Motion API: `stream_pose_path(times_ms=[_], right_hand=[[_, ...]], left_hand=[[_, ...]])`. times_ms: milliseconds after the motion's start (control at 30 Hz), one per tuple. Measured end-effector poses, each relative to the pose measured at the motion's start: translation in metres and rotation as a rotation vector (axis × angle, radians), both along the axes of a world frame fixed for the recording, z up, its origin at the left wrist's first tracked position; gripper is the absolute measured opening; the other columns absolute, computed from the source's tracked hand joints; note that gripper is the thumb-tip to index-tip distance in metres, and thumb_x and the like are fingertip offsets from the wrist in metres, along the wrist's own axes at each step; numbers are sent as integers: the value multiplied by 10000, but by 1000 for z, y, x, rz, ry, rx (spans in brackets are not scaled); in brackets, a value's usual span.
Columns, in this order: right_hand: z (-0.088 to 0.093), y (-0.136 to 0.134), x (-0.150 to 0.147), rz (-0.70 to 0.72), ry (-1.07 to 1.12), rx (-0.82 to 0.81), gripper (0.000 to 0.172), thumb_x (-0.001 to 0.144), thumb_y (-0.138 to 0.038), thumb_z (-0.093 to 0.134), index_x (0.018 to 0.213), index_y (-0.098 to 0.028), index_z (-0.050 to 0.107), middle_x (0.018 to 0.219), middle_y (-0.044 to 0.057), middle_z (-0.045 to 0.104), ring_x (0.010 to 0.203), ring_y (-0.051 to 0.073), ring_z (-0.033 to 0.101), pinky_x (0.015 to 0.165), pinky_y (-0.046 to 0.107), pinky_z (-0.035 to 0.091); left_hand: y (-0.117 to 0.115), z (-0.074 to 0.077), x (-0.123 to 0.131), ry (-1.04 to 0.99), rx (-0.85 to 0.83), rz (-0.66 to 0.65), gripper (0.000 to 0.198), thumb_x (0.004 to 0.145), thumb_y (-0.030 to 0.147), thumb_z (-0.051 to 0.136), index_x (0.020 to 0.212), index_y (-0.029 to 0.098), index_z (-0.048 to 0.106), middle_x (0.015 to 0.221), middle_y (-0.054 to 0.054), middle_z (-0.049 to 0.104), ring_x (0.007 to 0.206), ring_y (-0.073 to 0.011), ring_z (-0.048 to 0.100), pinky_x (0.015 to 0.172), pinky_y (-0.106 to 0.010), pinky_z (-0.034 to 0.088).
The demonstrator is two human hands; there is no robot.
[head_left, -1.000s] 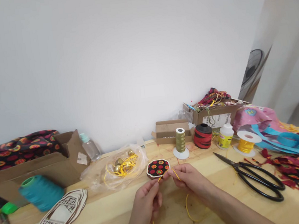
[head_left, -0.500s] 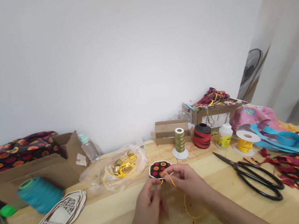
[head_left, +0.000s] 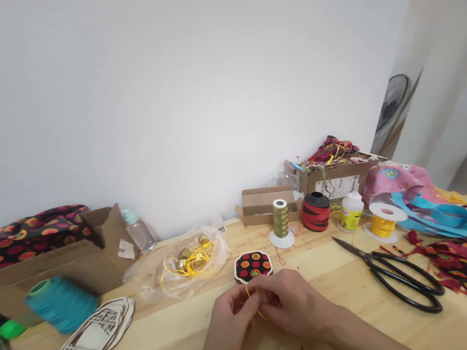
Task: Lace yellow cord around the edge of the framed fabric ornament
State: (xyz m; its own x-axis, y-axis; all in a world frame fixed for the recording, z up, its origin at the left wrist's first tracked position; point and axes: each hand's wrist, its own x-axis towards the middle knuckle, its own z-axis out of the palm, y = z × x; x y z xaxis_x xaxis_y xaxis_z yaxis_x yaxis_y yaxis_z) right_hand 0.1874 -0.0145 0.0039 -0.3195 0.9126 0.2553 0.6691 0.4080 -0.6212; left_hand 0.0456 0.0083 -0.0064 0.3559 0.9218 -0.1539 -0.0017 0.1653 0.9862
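Note:
Close together at the front middle of the table, my left hand and my right hand are both closed on a thin yellow cord. Its loop rises between the fingertips, and a loose end hangs down by my left wrist. Just beyond my fingers is a small scalloped piece, covered in black fabric with red and orange round motifs and edged in pale wood. My fingers hide its near edge, so whether the cord is fastened to it cannot be made out.
Black-handled scissors lie right, beside fabric scraps. Behind stand an olive thread spool, red cord, a glue bottle and a yellow cord spool. Left are a bag of bells, cut-out panels and a teal cone.
My hands have drawn together, the right moving left and slightly down until the fingers meet. The cord curve below my right hand is gone from view, and more of the fabric piece shows.

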Motion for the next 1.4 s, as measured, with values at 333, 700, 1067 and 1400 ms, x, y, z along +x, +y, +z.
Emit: stream_pose_path(times_ms=[333,700,1067,1400], right_hand=[[-2,4,0,-121,72,-58,110,694,-216,501,706,-193,608,540,-27,554,481,81,441,464,165,303],[-12,9,-1,-118,96,-66,163,728,-186,493,760,-214,650,692,6,638,609,118,530,541,189,363],[-16,12,0,-156,236,-101,98,702,-205,538,686,-183,632,631,-4,622,568,112,524,533,192,378],[-14,10,1,-107,156,33,186,726,-157,520,854,-239,627,696,-5,623,619,113,535,569,191,379]], left_hand=[[3,3,-2,27,-176,49,301,567,403,637,672,122,614,341,120,279,327,-25,142,347,-157,77],[3,5,-6,69,-188,13,324,575,433,625,681,128,599,339,109,332,307,-19,188,337,-151,65],[5,7,-8,21,-273,11,267,549,374,671,666,136,639,596,-40,669,362,-47,445,359,-148,223],[3,6,-9,79,-155,-14,330,590,396,638,749,111,679,375,74,412,322,-9,188,356,-163,62]])
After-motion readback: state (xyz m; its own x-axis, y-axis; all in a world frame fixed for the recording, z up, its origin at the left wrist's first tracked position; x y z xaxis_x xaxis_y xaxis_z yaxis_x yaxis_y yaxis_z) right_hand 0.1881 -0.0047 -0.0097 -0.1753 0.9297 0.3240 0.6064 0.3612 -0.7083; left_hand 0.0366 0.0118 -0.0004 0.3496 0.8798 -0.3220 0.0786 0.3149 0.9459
